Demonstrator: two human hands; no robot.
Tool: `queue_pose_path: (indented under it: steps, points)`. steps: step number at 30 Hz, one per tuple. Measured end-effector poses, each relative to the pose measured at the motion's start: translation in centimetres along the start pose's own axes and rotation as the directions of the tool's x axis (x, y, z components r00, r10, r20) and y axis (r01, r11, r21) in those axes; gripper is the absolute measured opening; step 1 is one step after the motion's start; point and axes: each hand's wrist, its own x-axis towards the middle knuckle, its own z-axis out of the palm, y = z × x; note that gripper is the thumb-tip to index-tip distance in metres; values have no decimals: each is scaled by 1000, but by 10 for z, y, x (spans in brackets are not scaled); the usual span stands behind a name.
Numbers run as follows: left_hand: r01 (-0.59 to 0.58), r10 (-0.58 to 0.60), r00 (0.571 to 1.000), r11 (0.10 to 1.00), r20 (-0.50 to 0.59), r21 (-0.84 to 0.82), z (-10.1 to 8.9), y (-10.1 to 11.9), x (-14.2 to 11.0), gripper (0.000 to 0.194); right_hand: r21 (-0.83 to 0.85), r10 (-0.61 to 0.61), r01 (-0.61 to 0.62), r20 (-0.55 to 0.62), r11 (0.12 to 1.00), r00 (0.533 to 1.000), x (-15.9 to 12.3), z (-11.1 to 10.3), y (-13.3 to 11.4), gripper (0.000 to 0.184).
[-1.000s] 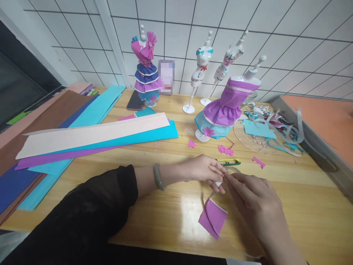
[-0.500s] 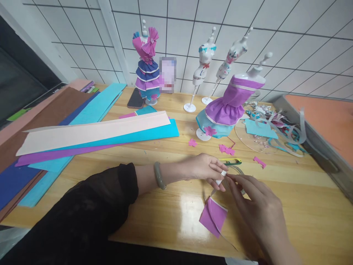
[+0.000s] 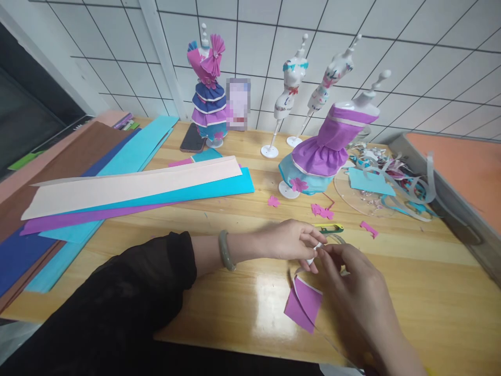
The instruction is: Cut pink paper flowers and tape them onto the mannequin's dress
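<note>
Right hand [image 3: 354, 279] sits slightly further left than in the earlier frame, its pinched fingertips at the small white piece [image 3: 312, 259]. Piece lies gripped between left hand [image 3: 287, 240] fingers, long axis slanting away and rightward. Whether right fingers grasp anything: cannot tell.

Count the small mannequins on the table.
4: ruffled mannequin beside the dark phone; two undressed mannequins at centre back; purple-dressed mannequin in front of them. No others visible.
</note>
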Motion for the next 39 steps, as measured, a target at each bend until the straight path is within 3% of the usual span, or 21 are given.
queue_pose_path:
  steps: [11, 18, 24, 27, 29, 31, 34, 39]
  points:
    - [51, -51, 999, 999, 13, -10, -3, 1, 0, 28, 0, -108, 108, 39, 994, 993, 6, -3, 11, 18]
    - [77, -76, 997, 995, 18, -63, -5, 1, 2, 22, 100, -33, 23, 91, 995, 995, 21, -4, 18, 22]
    - [66, -63, 997, 994, 32, -87, -8, 1, 1, 16, 329, 54, -118, 198, 937, 979, 23, -11, 18, 29]
    - [67, -64, 997, 994, 40, -89, -8, 1, 1, 15, 313, 100, -132, 115, 941, 988, 27, -10, 30, 30]
    - [56, -52, 997, 995, 54, -78, -8, 1, 1, 18, 233, 87, -90, 20, 968, 996, 32, -6, 42, 27]
    - [29, -27, 999, 999, 46, -46, -7, 0, 1, 23, 114, -27, 30, -29, 993, 999, 38, -1, 53, 26]
    - [-32, 33, 999, 999, -31, 27, -7, -1, 2, 27, -22, -195, 196, 23, 980, 981, 43, 6, 59, 25]
    - [-100, 107, 981, 994, -159, 51, -7, 0, 2, 30, 12, -166, 165, 71, 986, 984, 35, 9, 55, 26]
